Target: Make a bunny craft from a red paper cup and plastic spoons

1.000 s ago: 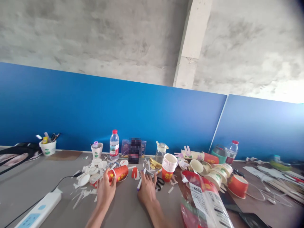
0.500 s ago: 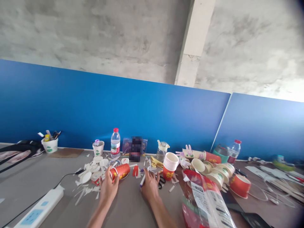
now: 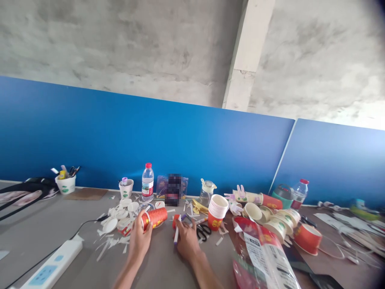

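My left hand (image 3: 141, 237) is wrapped round a red paper cup (image 3: 158, 217) with yellow print, which lies tilted on its side. In my right hand (image 3: 187, 239) is a white marker (image 3: 176, 232) with a purple end, pointing up and away from me. The fingertips are at a small red paper cutout (image 3: 175, 220) on the table, partly covered by the marker and fingers. Black-handled scissors (image 3: 204, 232) lie just right of that hand. A stack of red paper cups (image 3: 217, 212) stands beyond them.
White scraps and cut-out discs (image 3: 120, 218) litter the left side. Behind stand a water bottle (image 3: 147, 184) and a glass jug (image 3: 207, 192). To the right are a plastic bag (image 3: 264, 253) and several tipped cups (image 3: 276, 226). A power strip (image 3: 52, 265) lies front left.
My right hand has shifted slightly left and forward with the marker, onto the red cutout. The scissors show more fully. My left hand keeps hold of the cup.
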A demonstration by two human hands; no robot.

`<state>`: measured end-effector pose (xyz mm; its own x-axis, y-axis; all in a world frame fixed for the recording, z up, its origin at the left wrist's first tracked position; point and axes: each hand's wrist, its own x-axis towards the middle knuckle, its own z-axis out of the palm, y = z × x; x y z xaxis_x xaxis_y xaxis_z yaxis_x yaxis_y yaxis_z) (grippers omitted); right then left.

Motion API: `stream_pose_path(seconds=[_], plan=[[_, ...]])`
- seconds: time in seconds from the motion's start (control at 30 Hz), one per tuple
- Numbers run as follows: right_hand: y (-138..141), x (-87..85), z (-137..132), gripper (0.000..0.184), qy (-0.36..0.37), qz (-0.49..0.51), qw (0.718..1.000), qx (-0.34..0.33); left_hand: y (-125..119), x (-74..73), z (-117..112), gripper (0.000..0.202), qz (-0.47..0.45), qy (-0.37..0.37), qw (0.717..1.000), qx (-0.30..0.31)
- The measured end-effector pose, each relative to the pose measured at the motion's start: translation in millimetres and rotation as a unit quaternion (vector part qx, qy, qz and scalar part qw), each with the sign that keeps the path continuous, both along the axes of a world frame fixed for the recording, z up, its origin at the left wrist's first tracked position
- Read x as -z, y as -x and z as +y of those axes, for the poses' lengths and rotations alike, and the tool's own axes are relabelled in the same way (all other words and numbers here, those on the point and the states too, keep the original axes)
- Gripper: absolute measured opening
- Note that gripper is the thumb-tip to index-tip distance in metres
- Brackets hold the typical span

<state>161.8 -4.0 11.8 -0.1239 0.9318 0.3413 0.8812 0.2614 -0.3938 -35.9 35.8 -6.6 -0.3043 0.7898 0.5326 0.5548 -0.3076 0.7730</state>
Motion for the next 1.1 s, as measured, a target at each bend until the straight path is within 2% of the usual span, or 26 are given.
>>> stream_pose_path(seconds=[0.1,0.2,0.33,0.53,0.67,0.8,0.9,1.0,1.1], plan=[[-5,5.6,3,0.061,-0.062,0.024,0.998,0.02,-3,1.1,-1,0.048,-0.015,-0.007,1.0,0.022],[-12,12.6,9,0.069,-0.118,0.032,0.99,0.068,-5,3.3,-1,0.046,-0.004,-0.016,0.999,0.027],[-15,11.8,10,0.065,-0.098,0.019,0.987,0.124,-7,4.5,-2,0.049,0.01,-0.011,0.999,0.034],[-3,2.0,1,0.068,-0.018,-0.016,1.0,0.016,-10,5.4,-6,0.042,0.053,0.014,0.998,0.035],[-2,-0.6,0,0.063,0.027,-0.027,0.999,0.016,-12,3.5,-9,0.039,0.062,0.027,0.997,0.035],[-6,-1.6,3,0.057,0.013,-0.026,0.999,0.046,-17,-1.4,-15,0.039,0.058,0.003,0.997,0.055],[-9,-0.7,4,0.057,0.005,-0.023,0.999,0.047,-26,-2.6,-24,0.038,0.045,-0.04,0.994,0.095],[-11,2.6,4,0.055,-0.01,-0.014,1.0,0.016,-37,-0.6,-33,0.035,0.028,-0.066,0.992,0.105],[-11,8.9,6,0.04,-0.031,-0.001,0.999,-0.022,-44,-1.1,-40,0.034,0.007,-0.073,0.993,0.096]])
